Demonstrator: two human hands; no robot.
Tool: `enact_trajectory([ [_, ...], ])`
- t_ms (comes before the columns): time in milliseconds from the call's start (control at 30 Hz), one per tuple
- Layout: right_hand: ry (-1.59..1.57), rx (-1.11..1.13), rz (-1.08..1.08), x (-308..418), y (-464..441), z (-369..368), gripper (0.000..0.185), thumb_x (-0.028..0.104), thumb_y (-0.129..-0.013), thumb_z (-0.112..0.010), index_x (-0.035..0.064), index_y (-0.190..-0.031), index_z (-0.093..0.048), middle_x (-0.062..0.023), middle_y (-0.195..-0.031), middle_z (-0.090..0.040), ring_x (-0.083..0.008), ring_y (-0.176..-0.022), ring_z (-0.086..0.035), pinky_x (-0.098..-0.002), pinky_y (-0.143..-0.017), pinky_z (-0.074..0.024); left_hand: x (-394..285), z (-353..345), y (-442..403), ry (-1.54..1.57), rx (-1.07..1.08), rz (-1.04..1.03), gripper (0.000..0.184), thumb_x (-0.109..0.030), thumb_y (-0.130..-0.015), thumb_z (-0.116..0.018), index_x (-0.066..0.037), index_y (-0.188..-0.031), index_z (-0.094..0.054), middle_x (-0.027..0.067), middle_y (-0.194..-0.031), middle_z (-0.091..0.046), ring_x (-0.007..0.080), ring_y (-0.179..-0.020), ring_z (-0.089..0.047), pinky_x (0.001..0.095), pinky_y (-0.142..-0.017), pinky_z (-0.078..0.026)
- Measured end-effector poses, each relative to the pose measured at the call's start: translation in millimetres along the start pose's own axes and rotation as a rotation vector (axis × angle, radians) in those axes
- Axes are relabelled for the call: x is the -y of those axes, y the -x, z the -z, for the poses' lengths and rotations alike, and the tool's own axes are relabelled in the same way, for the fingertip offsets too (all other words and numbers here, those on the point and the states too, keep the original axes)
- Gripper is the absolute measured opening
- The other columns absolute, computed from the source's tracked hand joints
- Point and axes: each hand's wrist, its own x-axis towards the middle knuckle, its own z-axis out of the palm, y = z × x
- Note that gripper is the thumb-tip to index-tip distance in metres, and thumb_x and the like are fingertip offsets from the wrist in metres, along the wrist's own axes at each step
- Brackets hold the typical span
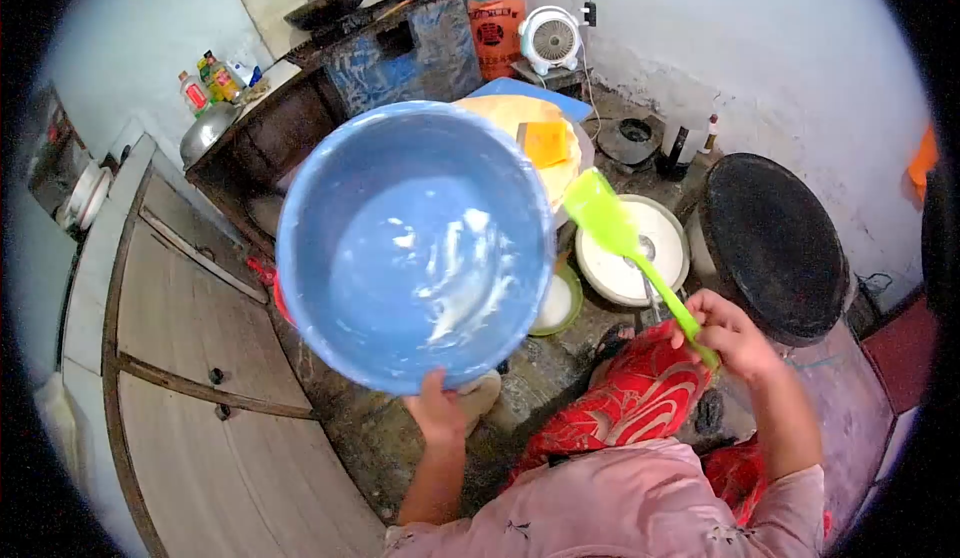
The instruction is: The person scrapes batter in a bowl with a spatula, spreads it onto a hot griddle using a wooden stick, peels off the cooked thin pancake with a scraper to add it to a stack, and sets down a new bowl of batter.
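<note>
A large blue basin (350, 228) is tilted so its inside shows, with white smears on its bottom and side. My left hand (438, 413) grips the basin's lower rim. In my right hand (730, 336) is the handle of a lime green spatula (600, 213), its blade up and to the left. Under the spatula stands a pale basin (673, 233) with white contents and a metal utensil in it. A smaller green bowl (572, 308) with white contents is partly hidden by the blue basin. Behind them lies an orange scraper (545, 144) on a cream-coloured surface.
A large round black lid (775, 248) covers a container at the right. Wooden cabinets (200, 358) line the left. At the back are a stove (400, 58) with a wok (330, 5), an orange gas cylinder (495, 33) and a small fan (551, 39). Bottles (220, 80) stand back left.
</note>
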Motion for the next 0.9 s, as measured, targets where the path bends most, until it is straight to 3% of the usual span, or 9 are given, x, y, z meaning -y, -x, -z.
enact_trajectory([
  [67, 0.096, -0.091, 0.031, -8.5, -0.1, -0.7, 0.025, 0.009, -0.079, -0.058, 0.0027, -0.102, -0.049, -0.014, -0.079, -0.061, -0.0167, -0.063, -0.057, -0.0274, -0.055, -0.0438, 0.6, -16.9, 16.3, 0.074, 0.055, 0.016, 0.047, -0.003, -0.073, -0.055, 0.0, -0.118, -0.038, 0.0093, -0.108, -0.048, 0.0211, -0.093, -0.052, 0.0347, -0.073, -0.046],
  [133, 0.964, -0.225, 0.584, 3.1, -5.6, -17.2, 0.021, 0.005, -0.078, -0.058, 0.0048, -0.1, -0.056, -0.0138, -0.077, -0.06, -0.0223, -0.063, -0.059, -0.0328, -0.056, -0.046, -7.4, -35.8, 34.1, -0.059, 0.05, 0.145, 0.047, -0.004, -0.074, -0.055, 0.0, -0.118, -0.039, 0.0094, -0.107, -0.048, 0.021, -0.094, -0.051, 0.0349, -0.077, -0.045],
  [267, 1.413, -0.347, 0.602, 23.1, -10.7, -27.1, 0.046, 0.003, -0.069, -0.055, 0.0183, -0.113, -0.056, -0.0116, -0.077, -0.055, -0.0285, -0.068, -0.058, -0.0374, -0.059, -0.0481, -8.8, -53.0, 57.7, -0.155, 0.209, 0.148, 0.045, -0.002, -0.073, -0.053, 0.003, -0.116, -0.039, 0.0089, -0.106, -0.049, 0.0197, -0.092, -0.051, 0.0317, -0.08, -0.042],
  [400, 1.47, -0.585, 0.715, 26.5, -23.9, -42.7, 0.051, 0.004, -0.071, -0.052, 0.0218, -0.119, -0.052, -0.0089, -0.074, -0.049, -0.0267, -0.067, -0.055, -0.0363, -0.057, -0.0478, 12.5, -67.0, 72.7, -0.152, 0.336, -0.17, 0.036, 0.001, -0.074, -0.051, 0.006, -0.109, -0.047, 0.0096, -0.104, -0.052, 0.0192, -0.094, -0.05, 0.0315, -0.086, -0.038],
  [467, 1.596, -0.646, 0.654, 21.9, -25.2, -50.6, 0.053, 0.006, -0.073, -0.05, 0.0236, -0.123, -0.049, -0.0079, -0.076, -0.049, -0.0248, -0.07, -0.056, -0.0352, -0.058, -0.0482, 17.4, -66.6, 76.6, -0.218, 0.322, -0.146, 0.034, 0.001, -0.074, -0.051, 0.006, -0.107, -0.048, 0.0093, -0.104, -0.053, 0.0191, -0.096, -0.05, 0.032, -0.087, -0.038],
  [533, 1.587, -0.614, 0.609, 5.9, -16.9, -56.1, 0.054, 0.007, -0.073, -0.05, 0.0232, -0.125, -0.047, -0.0082, -0.075, -0.05, -0.0245, -0.069, -0.055, -0.0348, -0.057, -0.0483, 18.2, -67.0, 77.1, -0.188, 0.405, -0.215, 0.054, 0.006, -0.071, -0.053, 0.002, -0.122, -0.037, 0.0121, -0.112, -0.049, 0.0239, -0.1, -0.05, 0.0359, -0.088, -0.041],
  [733, 1.575, -0.385, 0.525, -39.8, 9.4, -47.2, 0.057, 0.006, -0.067, -0.057, 0.0218, -0.121, -0.051, -0.0083, -0.076, -0.048, -0.0246, -0.066, -0.053, -0.0351, -0.053, -0.0449, 12.2, -60.0, 73.8, -0.108, 0.327, -0.035, 0.036, 0.003, -0.077, -0.052, 0.004, -0.113, -0.046, 0.0093, -0.108, -0.052, 0.0187, -0.098, -0.049, 0.0315, -0.087, -0.039],
  [833, 1.577, -0.682, 0.572, 2.2, 4.8, -50.1, 0.052, 0.008, -0.072, -0.05, 0.018, -0.124, -0.048, -0.0089, -0.077, -0.049, -0.0239, -0.068, -0.054, -0.0339, -0.052, -0.0468, 5.6, -63.4, 83.9, -0.232, 0.399, -0.147, 0.036, 0.004, -0.076, -0.051, 0.005, -0.111, -0.045, 0.0097, -0.107, -0.052, 0.0188, -0.097, -0.05, 0.0312, -0.087, -0.039],
  [900, 1.587, -0.63, 0.572, -5.3, 6.9, -49.2, 0.051, 0.009, -0.073, -0.05, 0.0169, -0.123, -0.049, -0.0091, -0.077, -0.049, -0.0239, -0.069, -0.054, -0.0343, -0.053, -0.0468, 5.0, -65.7, 82.7, -0.317, 0.438, -0.214, 0.036, 0.004, -0.075, -0.051, 0.005, -0.111, -0.045, 0.0098, -0.106, -0.052, 0.019, -0.097, -0.05, 0.0311, -0.087, -0.039],
])
